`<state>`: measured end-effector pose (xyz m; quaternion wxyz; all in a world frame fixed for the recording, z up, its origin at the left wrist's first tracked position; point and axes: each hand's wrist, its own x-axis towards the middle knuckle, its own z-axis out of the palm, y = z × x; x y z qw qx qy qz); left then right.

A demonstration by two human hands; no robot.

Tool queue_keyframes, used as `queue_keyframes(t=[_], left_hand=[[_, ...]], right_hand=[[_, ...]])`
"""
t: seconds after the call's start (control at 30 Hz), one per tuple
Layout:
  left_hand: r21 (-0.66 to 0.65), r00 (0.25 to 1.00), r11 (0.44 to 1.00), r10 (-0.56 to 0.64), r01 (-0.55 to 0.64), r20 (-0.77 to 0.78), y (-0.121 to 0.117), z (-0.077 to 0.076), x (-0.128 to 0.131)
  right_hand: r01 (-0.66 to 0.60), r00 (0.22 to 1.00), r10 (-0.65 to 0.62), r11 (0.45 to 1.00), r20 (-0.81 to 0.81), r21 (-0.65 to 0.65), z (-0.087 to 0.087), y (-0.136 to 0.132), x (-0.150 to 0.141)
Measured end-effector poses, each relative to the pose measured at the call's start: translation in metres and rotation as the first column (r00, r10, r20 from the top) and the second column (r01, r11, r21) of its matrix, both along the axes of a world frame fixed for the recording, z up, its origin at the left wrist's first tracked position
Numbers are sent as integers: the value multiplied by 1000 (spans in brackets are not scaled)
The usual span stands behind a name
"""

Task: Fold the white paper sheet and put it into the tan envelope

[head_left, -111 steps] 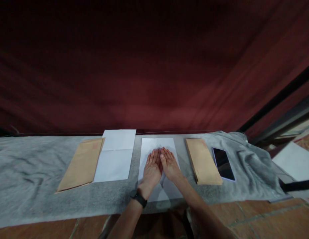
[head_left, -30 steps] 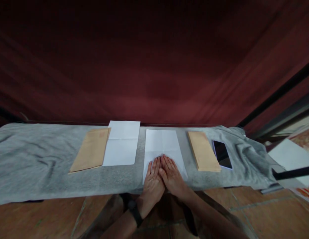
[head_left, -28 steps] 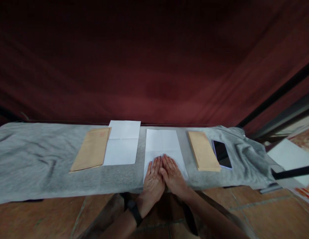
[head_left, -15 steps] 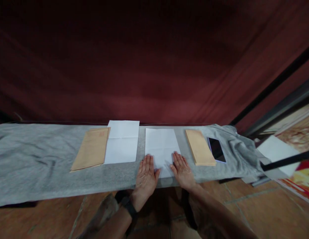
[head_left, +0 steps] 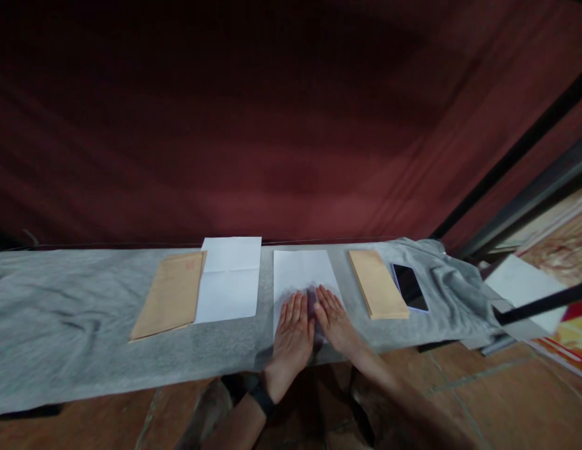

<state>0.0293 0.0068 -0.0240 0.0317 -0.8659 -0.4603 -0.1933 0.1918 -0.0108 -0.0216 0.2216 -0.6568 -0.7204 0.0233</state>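
A white sheet of paper [head_left: 302, 269] lies on the grey cloth in front of me, its near part covered by my hands. My left hand [head_left: 293, 328] rests flat on it, fingers stretched out and close together. Beside it, my right hand [head_left: 335, 322] also lies flat on the paper, fingers extended. The two hands nearly meet at the middle of the sheet, and neither grasps anything. To the left is another white sheet [head_left: 229, 287] with a crease across it. A brown envelope stack [head_left: 171, 294] overlaps that sheet's left edge.
Right of my hands lie a stack of narrow brown envelopes [head_left: 379, 284] and a phone [head_left: 409, 287] with a dark screen. Grey cloth [head_left: 94, 337] covers the long bench. Behind it rises a dark red surface [head_left: 291, 156]. A black bar [head_left: 544, 303] crosses at the right.
Both hands have moved inward over the paper, my left hand to the right and my right hand slightly left. The view has tilted slightly, so the bench appears lower.
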Motion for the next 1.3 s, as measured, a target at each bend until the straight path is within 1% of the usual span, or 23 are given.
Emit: queue_keyframes(t=[0.03, 0.1, 0.17, 0.27, 0.37, 0.47, 0.57, 0.77, 0.83, 0.93, 1.13, 1.3], left_hand=[[-12, 1000, 1000, -23, 23, -16, 1, -2, 4], [-21, 998, 999, -50, 50, -42, 3, -8, 8], [-11, 997, 999, -47, 47, -57, 7, -14, 7], [7, 999, 1000, 9, -8, -51, 13, -19, 0], [17, 997, 997, 76, -75, -27, 18, -21, -8], [31, 991, 991, 131, -131, 2, 21, -22, -14], [35, 984, 984, 172, -173, 38, 22, -20, -19], [28, 969, 970, 242, -243, 52, 31, -8, -22], [30, 965, 965, 257, -259, 56, 37, -3, -19], [-8, 971, 972, 236, -236, 45, 50, 3, -7], [-117, 996, 989, 93, -93, -10, 80, 8, 22], [-182, 994, 981, 57, -73, -91, 102, 10, 32]], right_hand=[[-32, 999, 31, 999, -23, -23, 1, 4, -8], [-50, 998, 49, 998, -33, -37, 2, 9, -18], [-64, 998, 65, 998, 3, -14, -1, 11, -20], [-91, 992, 86, 994, 91, 58, -8, 9, -15], [-80, 986, 61, 990, 152, 118, -12, 6, -10], [-50, 980, 21, 989, 198, 140, -12, 5, -6], [8, 969, -36, 993, 243, 118, -11, 6, 5], [129, 947, -152, 987, 283, 98, -13, 14, 33], [158, 947, -176, 984, 267, 88, -11, 21, 37], [165, 964, -172, 985, 205, 47, -3, 38, 36], [59, 998, -57, 994, 26, -92, 19, 80, 21], [7, 998, -17, 984, -55, -181, 22, 104, 4]])
